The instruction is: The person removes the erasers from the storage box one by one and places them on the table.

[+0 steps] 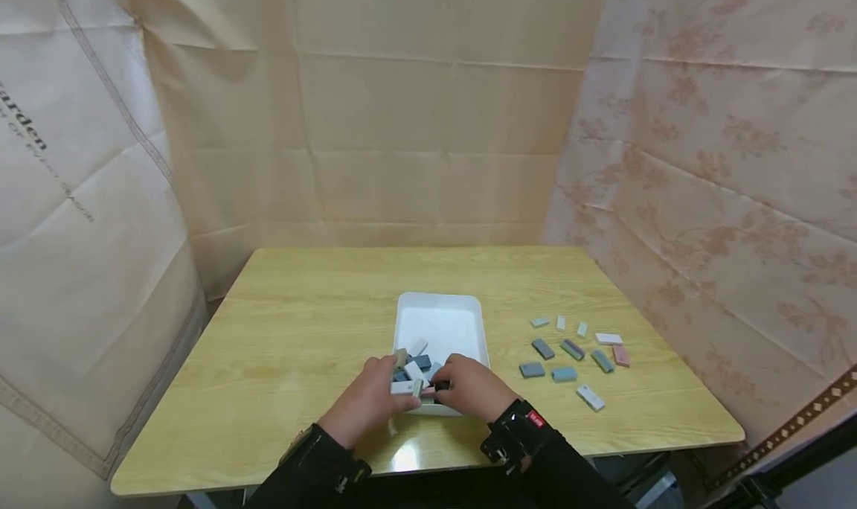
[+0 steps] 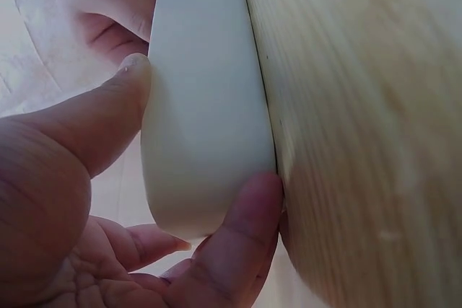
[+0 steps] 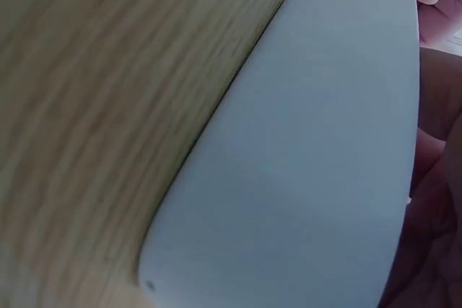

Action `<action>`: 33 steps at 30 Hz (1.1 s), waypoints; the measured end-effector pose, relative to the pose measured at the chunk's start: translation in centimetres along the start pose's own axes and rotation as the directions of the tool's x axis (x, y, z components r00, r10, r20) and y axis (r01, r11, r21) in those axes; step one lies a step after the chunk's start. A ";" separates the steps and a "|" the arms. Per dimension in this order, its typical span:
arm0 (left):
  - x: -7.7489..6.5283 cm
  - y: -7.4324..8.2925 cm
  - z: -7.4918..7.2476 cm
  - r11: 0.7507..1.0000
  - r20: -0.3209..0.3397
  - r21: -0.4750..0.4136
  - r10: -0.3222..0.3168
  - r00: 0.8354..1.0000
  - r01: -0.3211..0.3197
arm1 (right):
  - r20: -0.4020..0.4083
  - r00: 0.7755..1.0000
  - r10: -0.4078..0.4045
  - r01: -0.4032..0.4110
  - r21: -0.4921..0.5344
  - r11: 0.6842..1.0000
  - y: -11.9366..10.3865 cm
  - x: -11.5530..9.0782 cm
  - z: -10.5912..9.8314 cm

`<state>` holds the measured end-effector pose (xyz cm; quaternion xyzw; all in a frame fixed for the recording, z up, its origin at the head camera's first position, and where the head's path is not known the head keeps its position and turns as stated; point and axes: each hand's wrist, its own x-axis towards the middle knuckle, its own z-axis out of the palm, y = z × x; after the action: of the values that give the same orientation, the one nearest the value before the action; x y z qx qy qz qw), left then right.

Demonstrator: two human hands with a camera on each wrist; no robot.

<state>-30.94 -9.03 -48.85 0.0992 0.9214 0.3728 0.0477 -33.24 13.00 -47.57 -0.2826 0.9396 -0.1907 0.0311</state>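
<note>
A white tray (image 1: 438, 319) stands near the table's front edge, with a heap of small grey, white, beige and blue-grey rectangular blocks (image 1: 413, 371) in its near part. My left hand (image 1: 375, 391) grips the tray's near left corner. In the left wrist view, its thumb (image 2: 119, 95) lies on the rim and a finger (image 2: 245, 229) presses low on the outer wall. My right hand (image 1: 472, 386) reaches over the near right side, its fingers bent down among the blocks beside something dark. The tray wall (image 3: 289, 149) hides most of those fingertips in the right wrist view.
To the right of the tray, several loose blocks (image 1: 564, 375) in grey, blue-grey, pale green, white and pink lie spread on the wooden table (image 1: 321, 301). Cloth sheets (image 1: 402, 122) hang behind the table and at both sides.
</note>
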 end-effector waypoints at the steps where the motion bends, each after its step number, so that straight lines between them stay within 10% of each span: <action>1: 0.0 0.1 0.0 1.000 -0.004 0.003 0.003 1.000 -0.003 | 0.006 1.000 0.011 -0.011 0.002 1.000 -0.1 0.1 -0.1; 20: 0.6 1.0 -0.8 1.000 0.006 0.014 -0.004 1.000 0.004 | -0.005 1.000 0.025 -0.025 -0.074 0.997 1.0 0.7 -1.2; 33: -0.1 0.1 0.0 0.999 0.009 -0.020 -0.036 0.999 0.036 | -0.280 0.950 0.137 -0.105 0.127 0.986 0.9 -1.3 -1.2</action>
<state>-30.85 -9.02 -48.78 0.0836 0.9189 0.3809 0.0594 -32.82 14.86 -46.85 -0.1915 0.9376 -0.2793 -0.0786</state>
